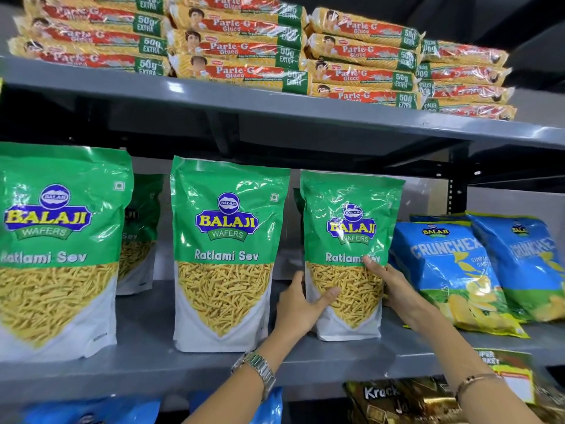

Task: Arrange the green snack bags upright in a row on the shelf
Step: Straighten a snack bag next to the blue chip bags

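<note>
Three green Balaji Ratlami Sev bags stand upright along the front of the grey middle shelf [146, 356]. The left bag [58, 240] is partly cut off by the frame edge, and the middle bag [227, 249] stands free. The right bag [348, 240] is held from both sides: my left hand [301, 304] grips its lower left edge, my right hand [394, 289] its lower right edge. Another green bag [140, 231] stands behind, between the left and middle ones, mostly hidden.
Two blue Crunchex chip bags [452, 270] lean on the shelf right beside my right hand. Stacked Parle-G biscuit packs [238, 44] fill the shelf above. Below are blue packets [91, 414] and a dark gold packet [394, 402]. A black upright post [457, 185] stands at the right.
</note>
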